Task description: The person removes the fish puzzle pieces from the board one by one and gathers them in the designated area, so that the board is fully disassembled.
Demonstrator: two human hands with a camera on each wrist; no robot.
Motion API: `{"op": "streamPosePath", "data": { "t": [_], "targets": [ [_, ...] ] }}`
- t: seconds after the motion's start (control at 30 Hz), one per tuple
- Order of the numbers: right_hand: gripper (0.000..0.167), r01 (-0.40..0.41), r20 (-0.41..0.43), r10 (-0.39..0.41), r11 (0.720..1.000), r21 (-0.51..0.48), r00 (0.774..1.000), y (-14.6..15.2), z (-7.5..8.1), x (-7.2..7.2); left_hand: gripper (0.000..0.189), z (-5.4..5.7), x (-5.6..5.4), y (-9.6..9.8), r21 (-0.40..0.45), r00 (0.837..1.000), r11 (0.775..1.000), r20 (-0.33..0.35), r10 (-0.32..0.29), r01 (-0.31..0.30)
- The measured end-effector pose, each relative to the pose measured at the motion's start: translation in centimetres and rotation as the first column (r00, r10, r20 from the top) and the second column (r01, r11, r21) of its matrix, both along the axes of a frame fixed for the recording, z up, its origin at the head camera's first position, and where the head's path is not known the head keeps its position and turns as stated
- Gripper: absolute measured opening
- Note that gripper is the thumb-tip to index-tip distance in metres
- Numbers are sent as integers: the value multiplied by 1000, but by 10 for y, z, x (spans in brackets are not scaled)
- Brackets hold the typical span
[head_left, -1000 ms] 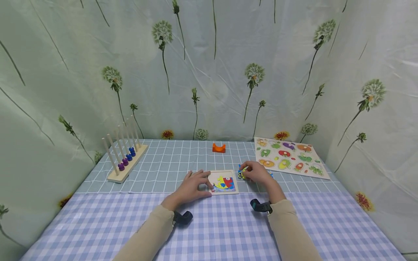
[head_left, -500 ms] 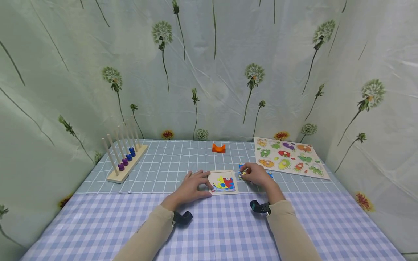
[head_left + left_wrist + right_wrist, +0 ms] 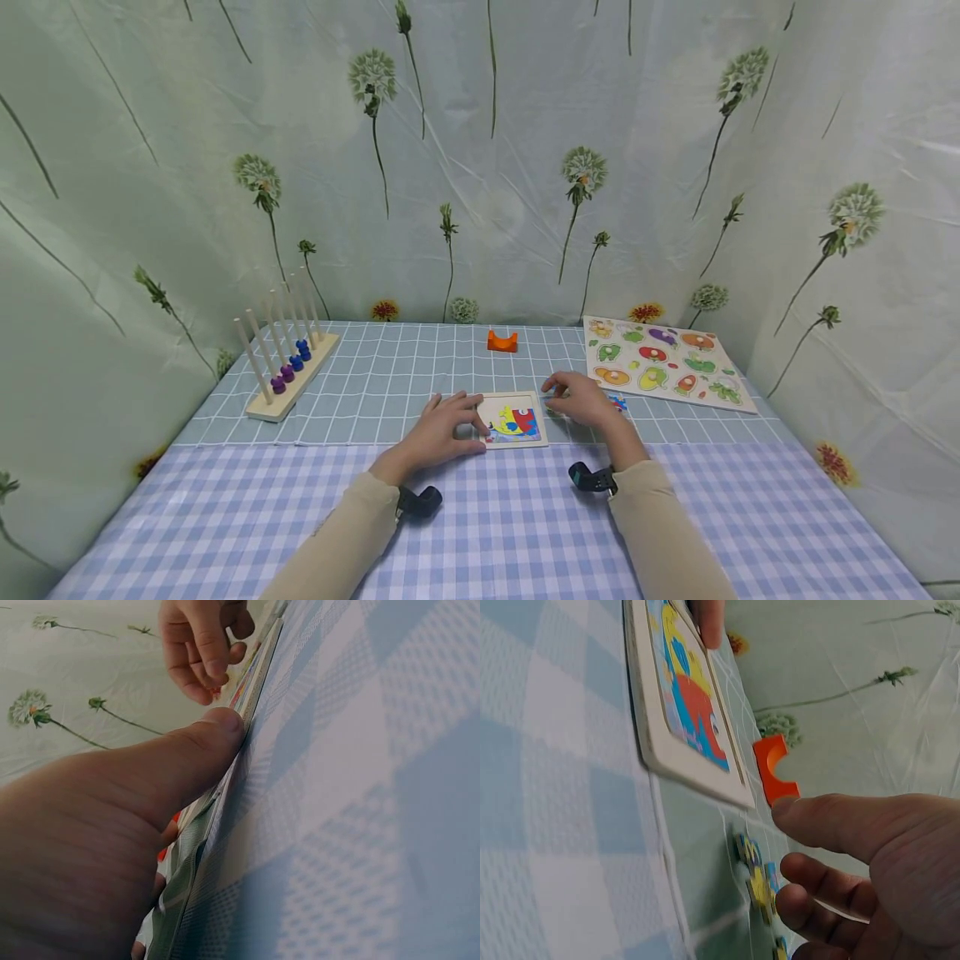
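A wooden jigsaw board point(image 3: 517, 444) with a light frame lies mid-table, partly filled with yellow, red and blue pieces. My left hand point(image 3: 442, 429) holds its left side: the thumb point(image 3: 217, 727) is at the near edge, and a fingertip point(image 3: 711, 630) shows at the far edge. Just right of the board, my right hand point(image 3: 581, 400) hovers over loose jigsaw pieces. In the right wrist view its thumb and fingers stand apart with nothing seen between them. Yellow and blue pieces point(image 3: 759, 891) lie beyond the fingers; another blue piece point(image 3: 618, 402) shows beside the hand.
An orange arch-shaped block point(image 3: 502, 341) sits at the back. At left stands a wooden peg rack point(image 3: 279, 408) with purple and blue beads. A vegetable puzzle board point(image 3: 667, 362) lies at the back right. Checked cloth point(image 3: 510, 517) covers the near table.
My right hand has shifted slightly left toward the board, and its fingers have spread from the jigsaw piece they were touching. My left hand stays put on the board.
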State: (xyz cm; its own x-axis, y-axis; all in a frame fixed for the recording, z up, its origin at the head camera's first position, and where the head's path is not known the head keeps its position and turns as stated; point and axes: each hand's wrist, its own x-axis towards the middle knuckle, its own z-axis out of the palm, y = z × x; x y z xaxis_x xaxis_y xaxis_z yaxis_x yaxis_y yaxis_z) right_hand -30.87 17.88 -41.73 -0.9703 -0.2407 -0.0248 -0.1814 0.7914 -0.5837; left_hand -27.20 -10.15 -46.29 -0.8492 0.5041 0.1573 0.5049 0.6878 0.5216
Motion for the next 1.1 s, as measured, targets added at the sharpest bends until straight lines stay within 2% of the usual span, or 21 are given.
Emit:
{"op": "streamPosePath", "data": {
  "t": [0.2,0.37,0.77,1.1],
  "targets": [
    [17,-49,-29,49,999,3,998,-13,1,3,14,1,1,1,-11,1000,1000,5,7,-7],
    [17,-81,-21,80,996,-23,997,-26,2,5,14,1,0,1,-14,1000,1000,13,9,-9],
    [20,-158,-8,158,987,6,987,-46,-7,5,15,1,-1,0,-19,1000,1000,-3,-5,5],
    [26,-201,-34,206,974,107,978,-50,-10,10,14,2,1,0,-11,1000,1000,-8,-4,4]
  ]
}}
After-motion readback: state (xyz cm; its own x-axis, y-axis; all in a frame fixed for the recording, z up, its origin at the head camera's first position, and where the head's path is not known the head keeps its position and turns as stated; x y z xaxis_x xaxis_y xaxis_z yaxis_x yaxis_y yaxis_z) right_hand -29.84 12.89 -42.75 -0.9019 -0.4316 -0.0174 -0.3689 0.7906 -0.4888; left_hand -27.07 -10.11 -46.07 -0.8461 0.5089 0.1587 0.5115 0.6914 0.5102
